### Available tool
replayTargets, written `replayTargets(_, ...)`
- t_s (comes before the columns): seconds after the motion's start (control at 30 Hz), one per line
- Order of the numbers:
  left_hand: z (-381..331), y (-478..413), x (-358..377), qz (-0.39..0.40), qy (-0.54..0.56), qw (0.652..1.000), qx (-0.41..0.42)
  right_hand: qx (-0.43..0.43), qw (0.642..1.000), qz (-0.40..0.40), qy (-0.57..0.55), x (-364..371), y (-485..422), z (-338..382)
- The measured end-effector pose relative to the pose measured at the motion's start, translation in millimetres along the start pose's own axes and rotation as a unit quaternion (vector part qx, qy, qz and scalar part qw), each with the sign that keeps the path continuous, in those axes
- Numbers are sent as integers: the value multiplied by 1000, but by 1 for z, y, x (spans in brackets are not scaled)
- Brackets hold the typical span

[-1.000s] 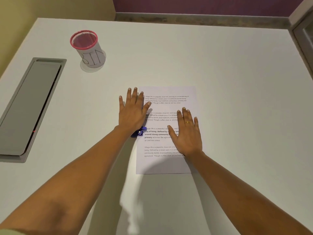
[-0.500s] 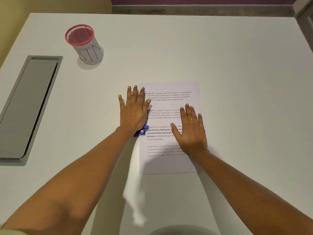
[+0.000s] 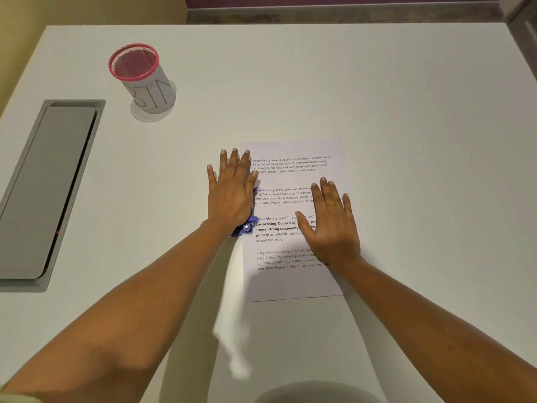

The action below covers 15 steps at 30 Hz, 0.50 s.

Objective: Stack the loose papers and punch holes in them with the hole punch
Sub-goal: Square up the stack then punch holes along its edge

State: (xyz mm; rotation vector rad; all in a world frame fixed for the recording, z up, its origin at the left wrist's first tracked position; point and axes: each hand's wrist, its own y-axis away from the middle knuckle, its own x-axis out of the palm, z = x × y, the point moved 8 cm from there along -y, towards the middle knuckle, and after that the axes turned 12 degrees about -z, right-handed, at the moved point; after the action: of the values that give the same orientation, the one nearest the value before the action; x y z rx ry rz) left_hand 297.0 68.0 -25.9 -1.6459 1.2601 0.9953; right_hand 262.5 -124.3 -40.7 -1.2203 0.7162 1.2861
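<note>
A stack of printed white papers (image 3: pixel 290 280) lies flat on the white table (image 3: pixel 377 97), long side running away from me. A blue hole punch (image 3: pixel 246 226) sits over the stack's left edge, mostly hidden under my left hand (image 3: pixel 231 193), which lies flat on top of it with fingers spread, pressing down. My right hand (image 3: pixel 331 222) rests flat on the right half of the papers, palm down, a gold ring on one finger.
A pink-rimmed mesh cup (image 3: pixel 142 78) marked "BIN" stands at the far left. A grey recessed cable hatch (image 3: pixel 43 193) is set into the table along the left edge. A wall and skirting run behind the table's far edge.
Both hands stay in place on the punch and papers. Only the head view shifts slightly; the right hand sits a touch further right on the sheet than a second ago.
</note>
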Motion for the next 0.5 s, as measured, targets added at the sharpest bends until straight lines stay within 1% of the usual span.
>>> replayTargets(0.13,0,0,0,-2,-1,1000,4,-4,999,-45,-4,-7,0,2)
replayTargets(0.3,3,2,2,5,29,999,-16,-12,997,-76,2,-7,1,2)
replayTargets(0.5,2,2,-2,-17,65,998,-16,-23,995,-100,9,-6,2,2)
